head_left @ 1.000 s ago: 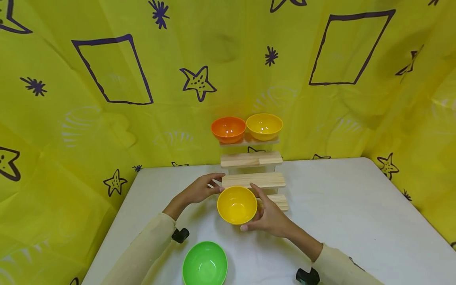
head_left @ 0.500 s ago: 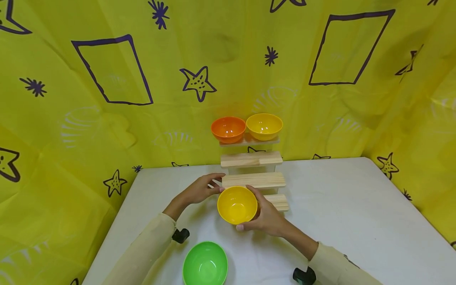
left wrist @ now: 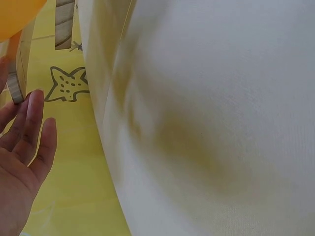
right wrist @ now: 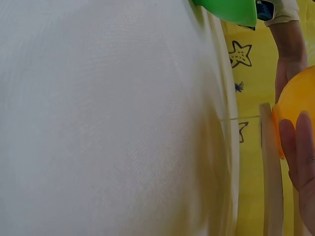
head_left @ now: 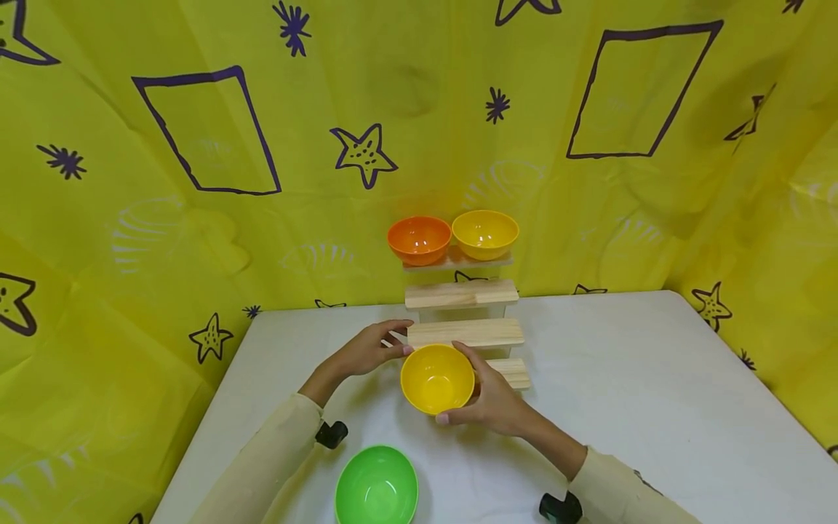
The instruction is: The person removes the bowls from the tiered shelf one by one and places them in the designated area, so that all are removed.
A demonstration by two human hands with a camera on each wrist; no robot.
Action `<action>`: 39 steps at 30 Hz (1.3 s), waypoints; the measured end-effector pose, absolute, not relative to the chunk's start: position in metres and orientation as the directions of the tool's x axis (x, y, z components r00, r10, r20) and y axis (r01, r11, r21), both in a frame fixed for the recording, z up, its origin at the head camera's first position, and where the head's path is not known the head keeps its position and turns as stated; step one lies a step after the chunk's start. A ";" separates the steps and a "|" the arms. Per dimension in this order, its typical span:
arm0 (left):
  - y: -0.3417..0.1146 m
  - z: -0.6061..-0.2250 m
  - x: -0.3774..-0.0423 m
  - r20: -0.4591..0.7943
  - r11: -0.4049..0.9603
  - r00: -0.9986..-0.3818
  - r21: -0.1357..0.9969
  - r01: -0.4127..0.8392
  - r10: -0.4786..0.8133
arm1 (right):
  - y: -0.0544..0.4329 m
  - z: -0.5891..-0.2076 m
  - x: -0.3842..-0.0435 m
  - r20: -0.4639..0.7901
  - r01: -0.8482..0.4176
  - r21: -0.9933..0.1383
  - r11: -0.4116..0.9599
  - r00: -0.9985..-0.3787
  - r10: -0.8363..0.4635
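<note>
A yellow bowl (head_left: 437, 380) stands upright in front of a stepped wooden rack (head_left: 465, 332), overlapping the left part of its lowest step in the head view. My right hand (head_left: 492, 399) grips the bowl's right side, thumb at the front and fingers behind. On the other side my left hand (head_left: 368, 351) has its fingers loosely extended to the left end of a step, the thumb tip right at the bowl's rim. In the left wrist view the fingers (left wrist: 33, 118) reach the slat's end. The right wrist view shows fingers (right wrist: 304, 140) along the bowl's wall.
An orange bowl (head_left: 420, 240) and a second yellow bowl (head_left: 486, 234) sit side by side on the top step. Nearer me on the white table (head_left: 628, 393) stands a green bowl (head_left: 377, 486). A yellow patterned cloth (head_left: 419, 87) hangs behind and at the sides.
Over the first half second my right hand moved slightly left and closed in round the yellow bowl. The bowl and my left hand have stayed in place.
</note>
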State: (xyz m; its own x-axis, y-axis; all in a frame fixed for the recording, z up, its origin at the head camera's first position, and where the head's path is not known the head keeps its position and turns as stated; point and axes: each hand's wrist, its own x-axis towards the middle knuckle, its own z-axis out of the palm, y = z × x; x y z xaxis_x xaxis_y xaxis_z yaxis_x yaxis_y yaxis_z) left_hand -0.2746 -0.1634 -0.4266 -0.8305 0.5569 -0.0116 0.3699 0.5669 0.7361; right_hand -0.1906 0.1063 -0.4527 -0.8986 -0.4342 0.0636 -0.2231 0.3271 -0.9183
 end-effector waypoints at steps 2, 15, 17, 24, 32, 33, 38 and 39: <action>-0.163 -0.427 -0.276 -0.015 0.570 -0.833 0.736 0.366 0.554 | 0.108 -0.452 -0.190 0.065 -0.225 -0.918 0.327 -0.898 -0.436; -0.163 -0.426 -0.278 -0.025 0.540 -0.826 0.767 0.346 0.564 | 0.117 -0.450 -0.188 0.073 -0.235 -0.921 0.312 -0.888 -0.453; -0.162 -0.426 -0.279 -0.026 0.538 -0.826 0.771 0.342 0.562 | 0.118 -0.451 -0.189 0.074 -0.234 -0.922 0.308 -0.889 -0.453; -0.161 -0.426 -0.280 -0.030 0.536 -0.834 0.778 0.327 0.551 | 0.121 -0.452 -0.187 0.112 -0.266 -0.927 0.263 -0.868 -0.485; -0.161 -0.426 -0.279 -0.025 0.535 -0.836 0.779 0.327 0.548 | 0.129 -0.450 -0.180 0.124 -0.291 -0.919 0.265 -0.853 -0.507; -0.161 -0.426 -0.279 -0.024 0.535 -0.836 0.778 0.328 0.548 | 0.130 -0.450 -0.180 0.125 -0.292 -0.919 0.264 -0.853 -0.507; -0.161 -0.425 -0.279 -0.025 0.542 -0.838 0.773 0.329 0.545 | 0.137 -0.451 -0.176 0.126 -0.281 -0.931 0.232 -0.845 -0.519; -0.161 -0.426 -0.279 -0.026 0.544 -0.839 0.772 0.328 0.544 | 0.138 -0.450 -0.175 0.123 -0.276 -0.934 0.226 -0.844 -0.522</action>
State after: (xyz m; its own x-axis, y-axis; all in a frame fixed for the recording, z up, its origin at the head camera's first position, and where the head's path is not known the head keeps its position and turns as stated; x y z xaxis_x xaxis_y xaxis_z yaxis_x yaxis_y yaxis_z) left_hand -0.2791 -0.1612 -0.4256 -0.8389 0.5437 -0.0261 0.3285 0.5440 0.7721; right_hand -0.1754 0.1385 -0.4504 -0.8443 -0.5216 0.1227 -0.2755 0.2263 -0.9343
